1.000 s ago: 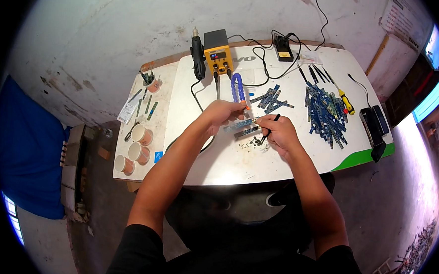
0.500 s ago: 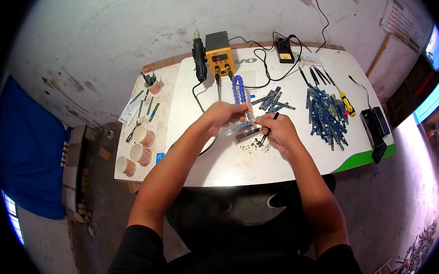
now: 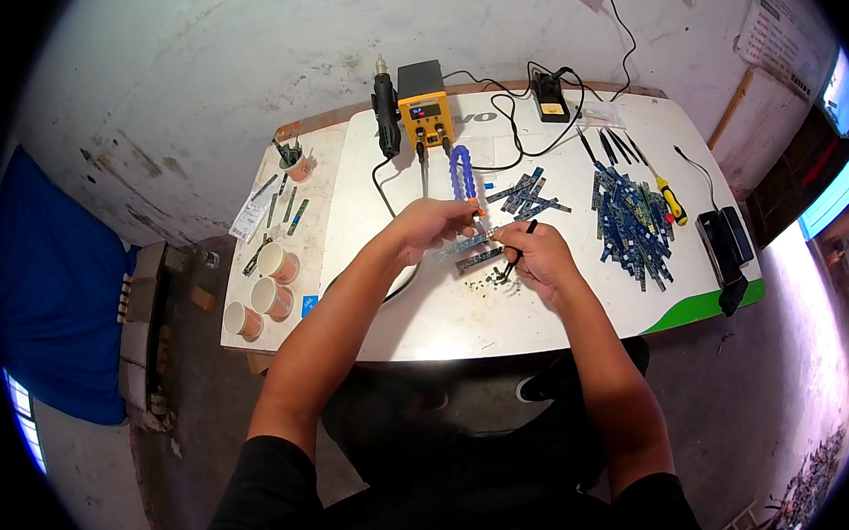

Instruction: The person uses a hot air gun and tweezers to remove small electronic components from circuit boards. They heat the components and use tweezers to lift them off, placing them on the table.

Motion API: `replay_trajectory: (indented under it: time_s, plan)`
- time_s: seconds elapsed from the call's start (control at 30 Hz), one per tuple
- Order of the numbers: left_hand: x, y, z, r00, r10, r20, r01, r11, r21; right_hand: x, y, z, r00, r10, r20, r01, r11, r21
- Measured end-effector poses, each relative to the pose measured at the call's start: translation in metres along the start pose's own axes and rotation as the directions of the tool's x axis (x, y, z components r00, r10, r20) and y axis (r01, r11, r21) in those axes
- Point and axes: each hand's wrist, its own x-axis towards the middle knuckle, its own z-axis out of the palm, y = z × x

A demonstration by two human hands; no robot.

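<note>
Right fingers (image 3: 513,235) closed on black tool (image 3: 512,264), left fingers (image 3: 459,209), hold unclear, with room before table edge (image 3: 429,355)

Glossy surface (image 3: 416,334), rough wall (image 3: 215,52)

Surface smooth, shiny at near edge; wall matt, scuffed. Cups (image 3: 267,297): paper, matt. Segmented hose (image 3: 462,174), screwdriver handle (image 3: 671,196): smooth plastic. Blue sheet (image 3: 59,284): matt cloth. Circuit strips (image 3: 628,228): slight sheen.

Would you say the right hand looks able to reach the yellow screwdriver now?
Probably yes: only a low pile of circuit strips lies between the right hand and the yellow screwdriver, which looks largely uncovered, though the hand holds a black tool.
</note>
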Motion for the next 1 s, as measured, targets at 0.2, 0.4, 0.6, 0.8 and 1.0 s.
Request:
replay_trajectory:
  time_s: [0.2,0.4,0.6,0.8,1.0]
  plan:
    - [-0.005,-0.001,-0.019,0.986,0.077,-0.147,-0.07,0.996,0.053,-0.026,-0.008,-0.015,0.977,-0.174,-0.121,0.144,0.963,-0.227]
    - [0.008,-0.005,-0.083,0.852,0.299,-0.43,-0.254,0.954,0.161,-0.075,-0.019,-0.052,0.956,-0.136,-0.259,0.156,0.986,0.057]
    - [0.086,0.007,-0.144,0.472,0.601,-0.645,-0.248,0.793,0.557,-0.067,0.044,-0.114,0.997,-0.058,-0.051,0.076,0.826,0.558]
    - [0.138,0.029,-0.165,0.568,0.537,-0.624,-0.079,0.79,0.608,-0.064,0.067,-0.115,0.982,-0.188,0.028,0.119,0.721,0.683]
    - [0.139,0.038,-0.169,0.761,0.413,-0.499,-0.341,0.91,0.234,-0.065,0.063,-0.118,0.978,-0.196,0.066,0.094,0.706,0.702]
